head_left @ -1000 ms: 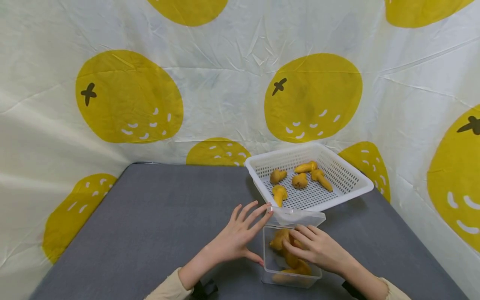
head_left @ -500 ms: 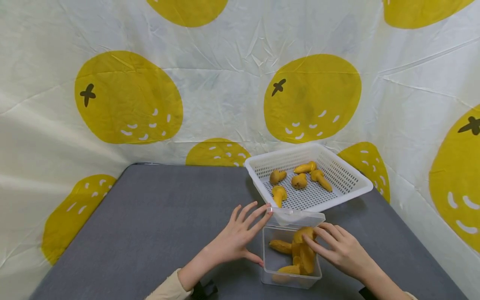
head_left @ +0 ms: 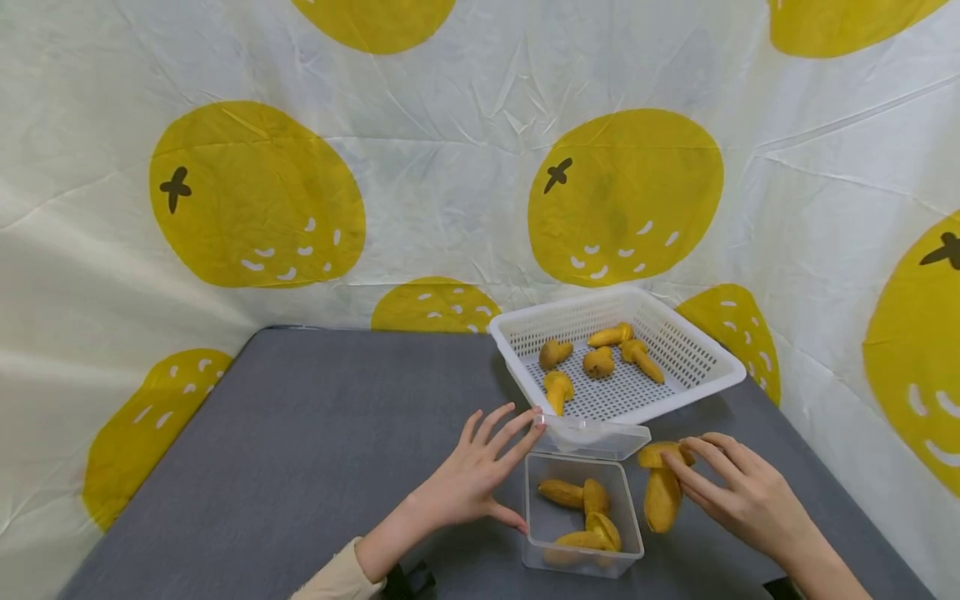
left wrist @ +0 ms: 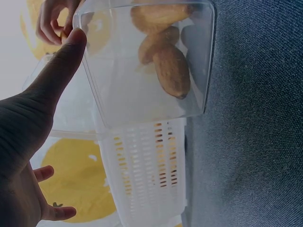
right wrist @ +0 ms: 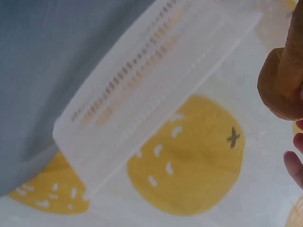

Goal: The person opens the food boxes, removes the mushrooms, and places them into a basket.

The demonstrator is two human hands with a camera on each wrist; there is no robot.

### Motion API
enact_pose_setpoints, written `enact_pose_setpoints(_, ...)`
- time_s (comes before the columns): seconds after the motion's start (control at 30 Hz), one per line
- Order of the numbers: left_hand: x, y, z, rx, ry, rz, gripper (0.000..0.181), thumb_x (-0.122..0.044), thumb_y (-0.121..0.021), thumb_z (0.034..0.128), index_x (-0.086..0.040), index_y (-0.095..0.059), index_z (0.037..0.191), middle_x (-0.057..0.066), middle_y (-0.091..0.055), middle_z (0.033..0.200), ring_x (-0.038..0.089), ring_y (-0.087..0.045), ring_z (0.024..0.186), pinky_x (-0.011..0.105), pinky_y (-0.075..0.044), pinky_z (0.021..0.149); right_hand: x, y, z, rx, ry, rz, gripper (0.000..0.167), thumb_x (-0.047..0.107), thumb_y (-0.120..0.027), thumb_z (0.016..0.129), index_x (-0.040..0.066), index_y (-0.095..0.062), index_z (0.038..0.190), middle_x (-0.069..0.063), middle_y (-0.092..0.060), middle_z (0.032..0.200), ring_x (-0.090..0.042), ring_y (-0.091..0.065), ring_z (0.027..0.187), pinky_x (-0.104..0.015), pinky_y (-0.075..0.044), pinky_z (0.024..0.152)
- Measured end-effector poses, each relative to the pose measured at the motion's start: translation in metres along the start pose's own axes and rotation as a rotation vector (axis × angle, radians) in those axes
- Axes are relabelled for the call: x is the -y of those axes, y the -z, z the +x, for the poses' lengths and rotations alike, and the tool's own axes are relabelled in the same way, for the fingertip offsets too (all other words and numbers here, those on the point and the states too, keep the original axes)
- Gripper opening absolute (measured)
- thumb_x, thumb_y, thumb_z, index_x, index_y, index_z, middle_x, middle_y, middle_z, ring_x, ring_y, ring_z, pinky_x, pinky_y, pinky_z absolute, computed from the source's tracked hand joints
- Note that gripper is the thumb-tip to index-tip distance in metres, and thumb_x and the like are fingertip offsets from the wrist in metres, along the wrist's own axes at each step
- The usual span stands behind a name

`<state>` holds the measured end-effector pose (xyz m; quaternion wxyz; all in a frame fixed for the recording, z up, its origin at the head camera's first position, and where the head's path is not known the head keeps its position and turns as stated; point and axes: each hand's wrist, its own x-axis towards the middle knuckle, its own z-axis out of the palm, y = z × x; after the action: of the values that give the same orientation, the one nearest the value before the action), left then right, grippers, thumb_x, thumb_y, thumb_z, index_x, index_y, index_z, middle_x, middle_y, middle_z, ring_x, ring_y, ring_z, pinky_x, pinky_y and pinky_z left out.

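My right hand (head_left: 750,500) holds a yellow-brown mushroom (head_left: 662,500) by its cap, stem hanging down, just right of a clear plastic box (head_left: 618,567). In the right wrist view, part of this mushroom (right wrist: 279,90) shows at the right edge beside some fingertips (right wrist: 294,168). My left hand (head_left: 472,475) is spread, its thumb at the box's left rim and its fingertips at the raised clear lid (head_left: 592,437). Inside the box lie more mushrooms (head_left: 596,533), also seen through its wall in the left wrist view, where the left thumb (left wrist: 61,64) touches the box edge.
Behind the box stands a white perforated plastic basket (head_left: 705,379) holding several mushrooms (head_left: 598,362). Both stand on a grey cloth-covered table (head_left: 337,417). A white curtain (head_left: 450,192) printed with yellow fruit hangs around it.
From inside the box, my right hand has lifted a mushroom out and carried it rightward past the rim. The left hand, box and basket have stayed in place.
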<state>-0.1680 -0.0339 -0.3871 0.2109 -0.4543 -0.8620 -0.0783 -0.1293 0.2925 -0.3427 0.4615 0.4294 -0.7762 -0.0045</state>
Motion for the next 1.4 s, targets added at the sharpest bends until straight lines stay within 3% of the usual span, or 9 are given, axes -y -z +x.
enact_pose_setpoints(0.3,-0.001,0.0,0.002,0.003,-0.003,-0.005,0.122,-0.074,-0.061,0.0541,-0.015,-0.006,0.145,0.004,-0.009,0.151,0.028,-0.013,0.135,0.058,-0.03,0.095,-0.037,0.014,0.002,-0.042,-0.045,-0.084,0.046,0.036,-0.035,0.096,0.008,-0.069,0.084,-0.016,-0.059,0.078,-0.031,-0.05,0.068,-0.037,-0.041,0.048)
enact_pose_setpoints(0.57,-0.002,0.001,0.001,0.01,-0.001,-0.008,0.122,-0.073,-0.061,0.0542,-0.016,-0.005,0.145,0.004,-0.008,0.151,0.028,-0.012,0.136,0.058,-0.029,0.096,-0.068,0.006,0.01,-0.061,-0.048,-0.138,0.043,0.034,-0.037,0.095,0.006,-0.069,0.086,-0.018,-0.058,0.077,-0.035,-0.049,0.066,-0.041,-0.043,0.046)
enact_pose_setpoints(0.97,-0.004,-0.001,0.0,0.008,-0.002,-0.008,0.12,-0.073,-0.061,0.0561,-0.015,-0.005,0.145,0.003,-0.005,0.151,0.027,-0.01,0.136,0.059,-0.029,0.095,-0.109,-0.031,0.033,0.069,-0.014,-0.132,0.044,0.033,-0.033,0.095,0.005,-0.067,0.093,-0.016,-0.058,0.081,-0.031,-0.05,0.073,-0.037,-0.047,0.052)
enact_pose_setpoints(1.23,-0.004,-0.002,-0.002,0.01,0.001,0.002,0.12,-0.073,-0.061,0.0553,-0.016,-0.005,0.145,0.002,-0.005,0.151,0.028,-0.012,0.136,0.058,-0.029,0.096,-0.129,-0.065,0.05,0.101,0.032,-0.093,0.042,0.029,-0.032,0.095,0.003,-0.065,0.091,-0.015,-0.056,0.081,-0.03,-0.049,0.074,-0.037,-0.045,0.049)
enact_pose_setpoints(1.33,-0.004,-0.002,-0.002,0.008,0.003,0.004,0.121,-0.073,-0.06,0.0553,-0.016,-0.005,0.145,0.002,-0.004,0.151,0.028,-0.011,0.136,0.058,-0.029,0.096,-0.133,-0.077,0.057,0.123,0.044,-0.081,0.021,0.018,-0.049,0.086,0.003,-0.064,0.092,-0.014,-0.055,0.082,-0.03,-0.049,0.076,-0.036,-0.045,0.05)
enact_pose_setpoints(1.4,-0.003,-0.002,-0.003,0.004,0.003,0.004,0.121,-0.074,-0.06,0.0551,-0.016,-0.005,0.145,0.003,-0.005,0.151,0.028,-0.011,0.136,0.058,-0.029,0.095,-0.136,-0.086,0.061,0.132,0.048,-0.082,0.019,0.012,-0.062,0.075,0.004,-0.063,0.092,-0.014,-0.055,0.082,-0.03,-0.049,0.076,-0.036,-0.046,0.051)
